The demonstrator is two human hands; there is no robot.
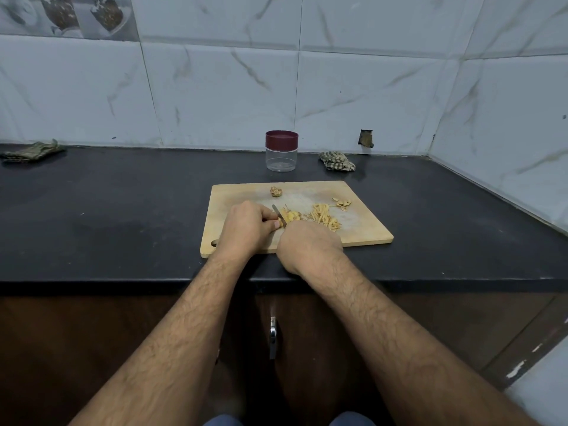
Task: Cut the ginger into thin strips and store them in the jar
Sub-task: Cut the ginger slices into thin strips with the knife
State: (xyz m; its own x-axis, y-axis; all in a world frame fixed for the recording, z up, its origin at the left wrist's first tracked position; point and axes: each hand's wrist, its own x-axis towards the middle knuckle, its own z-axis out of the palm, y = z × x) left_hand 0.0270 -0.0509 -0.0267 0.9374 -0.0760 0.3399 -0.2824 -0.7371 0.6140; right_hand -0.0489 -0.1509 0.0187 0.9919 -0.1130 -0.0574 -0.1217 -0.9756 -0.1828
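Pale yellow ginger slices [290, 216] sit mid-board on the light wooden cutting board [362, 222], a heap of thin cut ginger strips [324, 218] just to their right. The left hand [249, 226] curls its fingers against the slices, steadying them. The right hand [309, 244] is closed round a handle I can't see; only the small metal knife blade [278, 214] pokes out between the hands. Behind the board, the clear plastic jar [282, 158] stands upright with its maroon lid [282, 139] on.
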